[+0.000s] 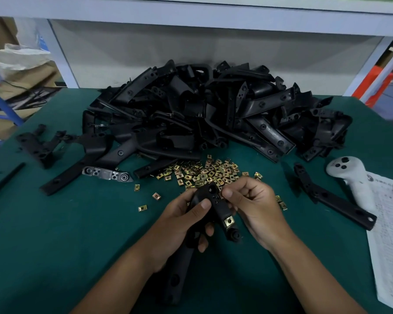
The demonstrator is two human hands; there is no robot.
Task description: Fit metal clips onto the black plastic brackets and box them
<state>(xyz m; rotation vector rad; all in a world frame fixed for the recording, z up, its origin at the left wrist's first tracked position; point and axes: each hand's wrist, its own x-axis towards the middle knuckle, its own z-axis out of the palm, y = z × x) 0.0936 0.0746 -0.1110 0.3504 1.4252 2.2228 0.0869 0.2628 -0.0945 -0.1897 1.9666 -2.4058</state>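
At frame centre the left hand (186, 214) grips a black bracket (213, 200) carrying one brass clip (228, 221); the right hand (252, 205) pinches its upper end. Above them loose clips (204, 173) lie scattered on the green worktop (55, 234), before a bracket pile (213, 109).

Table covering (55, 234): plain dark teal green. Heaped brackets (213, 109): black throughout, some faces glossy. Held bracket (204, 200): matt black, carrying one brass-yellow fitted clip (228, 221). Loose clips (204, 174): brass-gold with darker centres. Metal plate (107, 174): dull silver-grey. Controller (354, 177): white with black buttons. Paper sheet (390, 234): white, covered in fine grey print. Rear frame (191, 17): pale grey.
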